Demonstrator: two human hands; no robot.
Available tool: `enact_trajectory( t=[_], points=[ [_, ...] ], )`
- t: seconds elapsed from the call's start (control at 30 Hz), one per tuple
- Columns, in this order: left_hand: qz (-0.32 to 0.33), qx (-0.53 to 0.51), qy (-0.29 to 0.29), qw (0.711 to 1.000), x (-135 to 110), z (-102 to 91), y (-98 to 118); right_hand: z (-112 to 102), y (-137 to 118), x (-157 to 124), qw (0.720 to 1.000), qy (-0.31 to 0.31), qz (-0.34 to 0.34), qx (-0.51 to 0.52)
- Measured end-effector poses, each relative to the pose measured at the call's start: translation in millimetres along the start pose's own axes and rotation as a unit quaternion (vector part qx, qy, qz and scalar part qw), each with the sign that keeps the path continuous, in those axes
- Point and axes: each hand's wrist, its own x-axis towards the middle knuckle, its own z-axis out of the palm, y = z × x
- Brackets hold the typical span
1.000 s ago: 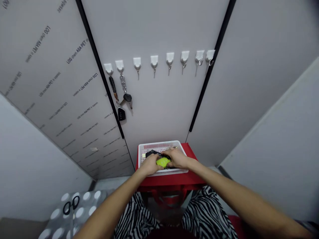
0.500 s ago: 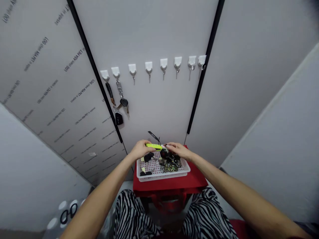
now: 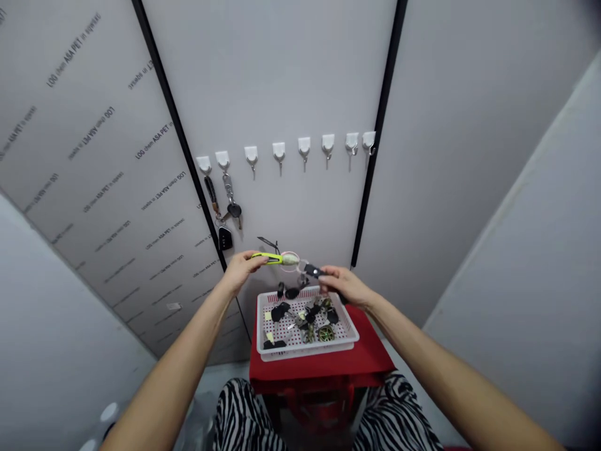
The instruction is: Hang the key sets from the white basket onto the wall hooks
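My left hand (image 3: 240, 270) pinches a bright yellow-green keychain (image 3: 268, 257), with a thin black strap at its top and a pale round piece at its right end. My right hand (image 3: 346, 285) grips a black key strap (image 3: 312, 270) whose metal ring meets that pale piece; whether the two are linked I cannot tell. Dark keys (image 3: 291, 292) dangle beneath, between the hands. Below both hands is a white plastic basket (image 3: 307, 352) holding several keys and key rings, one with a gold-green wheel-shaped charm (image 3: 325, 333).
The basket stands on a red-covered stool (image 3: 370, 357) between my knees. A row of white adhesive hooks (image 3: 278, 151) runs along the panel ahead. From the two leftmost hang a black strap with a car key (image 3: 225, 238) and a silver-clasped key bunch (image 3: 233, 210). Bottles (image 3: 109, 412) stand lower left.
Both hands have risen out of the basket, bringing the yellow-green keychain and black strap with dangling keys above it. The hands are farther apart. The view has tilted upward.
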Motion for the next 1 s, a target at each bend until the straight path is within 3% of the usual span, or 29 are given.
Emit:
enact_trajectory(
  t=[0.13, 0.3, 0.47, 0.6, 0.77, 0.87, 1.0],
  points=[
    [-0.028, -0.022, -0.017, 0.999, -4, 8.8, -12, -2, -10, 4, 0.997, 0.067, -0.002, -0.033],
    [-0.090, -0.159, 0.010, 0.983, -3, 12.7, -19, -7, -1, 4, 0.995, 0.087, 0.022, 0.045],
    [-0.097, -0.087, 0.014, 0.991, -2, 5.1, -26, -12, -17, 7, 0.994, 0.102, 0.025, 0.007],
    [-0.027, 0.054, -0.002, 0.998, -4, 13.5, -29, -4, -43, 23, 0.991, 0.057, 0.026, -0.118],
    [0.139, 0.076, -0.010, 0.987, -1, 41.8, -9, 20, -67, 46, 0.975, -0.008, 0.052, -0.215],
    [0.134, 0.055, -0.007, 0.989, 7, 49.9, -1, 28, -75, 54, 0.965, -0.017, 0.070, -0.252],
    [0.135, 0.035, 0.016, 0.990, 17, 48.5, -2, 29, -81, 62, 0.977, 0.025, 0.061, -0.202]
  ],
)
